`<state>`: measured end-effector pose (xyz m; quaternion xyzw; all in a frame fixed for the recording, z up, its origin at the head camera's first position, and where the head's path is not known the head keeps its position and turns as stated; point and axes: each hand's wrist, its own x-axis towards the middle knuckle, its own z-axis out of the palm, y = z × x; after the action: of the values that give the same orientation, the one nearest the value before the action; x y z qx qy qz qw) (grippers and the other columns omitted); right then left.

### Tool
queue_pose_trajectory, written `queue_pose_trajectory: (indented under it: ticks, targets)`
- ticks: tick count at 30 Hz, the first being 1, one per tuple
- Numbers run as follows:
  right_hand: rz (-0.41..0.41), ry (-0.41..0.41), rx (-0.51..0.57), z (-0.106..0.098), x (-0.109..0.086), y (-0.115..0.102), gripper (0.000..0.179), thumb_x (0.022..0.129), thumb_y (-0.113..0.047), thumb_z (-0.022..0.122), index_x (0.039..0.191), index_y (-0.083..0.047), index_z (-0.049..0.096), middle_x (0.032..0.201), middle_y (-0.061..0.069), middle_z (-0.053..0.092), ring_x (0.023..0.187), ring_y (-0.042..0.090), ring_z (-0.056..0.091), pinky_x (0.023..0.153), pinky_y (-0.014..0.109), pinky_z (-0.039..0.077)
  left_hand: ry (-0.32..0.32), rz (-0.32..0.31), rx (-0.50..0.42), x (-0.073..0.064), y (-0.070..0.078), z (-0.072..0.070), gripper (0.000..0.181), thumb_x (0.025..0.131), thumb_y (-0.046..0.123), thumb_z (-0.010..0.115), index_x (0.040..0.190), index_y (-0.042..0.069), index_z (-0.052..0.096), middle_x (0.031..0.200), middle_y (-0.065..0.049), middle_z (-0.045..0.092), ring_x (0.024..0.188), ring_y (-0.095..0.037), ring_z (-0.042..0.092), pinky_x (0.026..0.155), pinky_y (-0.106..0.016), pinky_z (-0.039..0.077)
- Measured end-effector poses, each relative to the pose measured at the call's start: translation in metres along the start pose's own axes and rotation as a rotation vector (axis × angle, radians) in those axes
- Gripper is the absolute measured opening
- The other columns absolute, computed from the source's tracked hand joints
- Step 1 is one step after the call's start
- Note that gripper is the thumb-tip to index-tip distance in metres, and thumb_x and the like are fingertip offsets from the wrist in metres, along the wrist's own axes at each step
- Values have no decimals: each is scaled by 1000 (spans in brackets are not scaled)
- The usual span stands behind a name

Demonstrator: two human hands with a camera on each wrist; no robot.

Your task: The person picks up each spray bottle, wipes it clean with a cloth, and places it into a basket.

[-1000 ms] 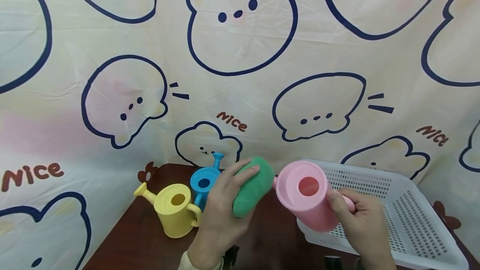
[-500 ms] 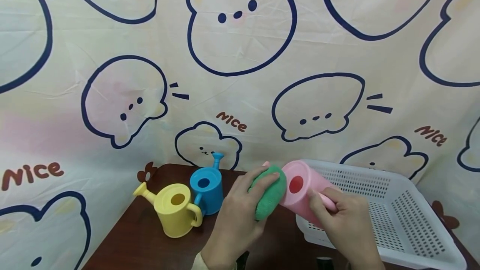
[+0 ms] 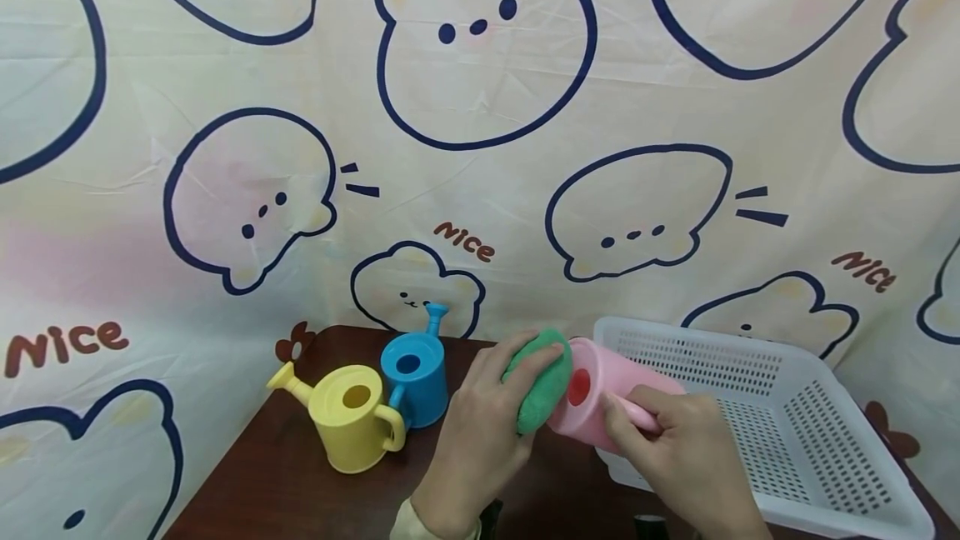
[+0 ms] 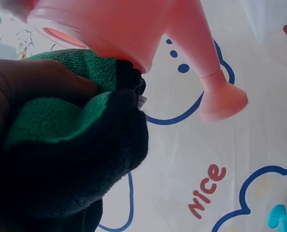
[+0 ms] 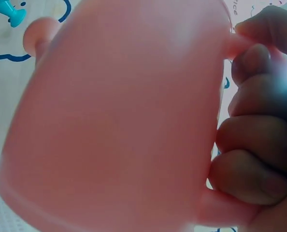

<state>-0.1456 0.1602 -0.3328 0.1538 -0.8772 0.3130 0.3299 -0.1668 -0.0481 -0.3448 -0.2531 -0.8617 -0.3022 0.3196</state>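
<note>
My left hand [image 3: 483, 427] grips a bunched green cloth [image 3: 542, 394] against the top of a pink watering can [image 3: 633, 373]. The left wrist view shows this cloth [image 4: 61, 118] as fuzzy, with a dark border and a small tag, pressed at the can's rim below its opening. My right hand [image 3: 686, 444] holds the can by its handle, fingers [image 5: 254, 133] curled through the loop. The can is tilted, its top turned left toward the cloth. In the head view the left hand and cloth hide its spout, which the left wrist view shows as a pink spout [image 4: 201, 53].
A yellow watering can [image 3: 348, 432] and a blue watering can [image 3: 426, 394] stand upright together on the dark wooden table [image 3: 300, 498], at left. A white perforated basket [image 3: 847, 432] sits at right, partly behind the pink can. A patterned curtain [image 3: 480, 190] closes off the back.
The pink watering can has tipped over to the left and come lower. My left hand has brought the green cloth rightward from beside the can onto its top.
</note>
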Motion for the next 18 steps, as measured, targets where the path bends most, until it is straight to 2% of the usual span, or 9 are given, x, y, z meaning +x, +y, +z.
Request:
queue_pose_trajectory:
  ticks: [8, 15, 18]
  targets:
    - [-31, -58, 83, 3, -1, 0, 41, 84, -13, 86, 59, -28, 56, 53, -21, 36, 46, -6, 36, 39, 13, 31, 23, 15, -41, 0, -2, -1, 92, 64, 1, 99, 141, 33, 60, 150, 0, 58, 129, -24, 62, 92, -44, 65]
    - [-51, -107, 173, 7, 0, -2, 39, 87, -10, 82, 61, -26, 58, 53, -22, 39, 45, -12, 36, 38, 11, 31, 76, 74, -204, -1, -2, -6, 94, 63, -2, 99, 141, 31, 58, 152, 1, 57, 132, -24, 61, 97, -45, 63]
    - [-62, -101, 186, 8, 1, -1, 42, 88, -8, 80, 60, -27, 54, 53, -22, 34, 45, -14, 32, 38, 9, 27, 59, 83, -262, -2, 0, -8, 94, 64, -5, 97, 142, 31, 58, 153, 2, 56, 132, -23, 61, 98, -46, 63]
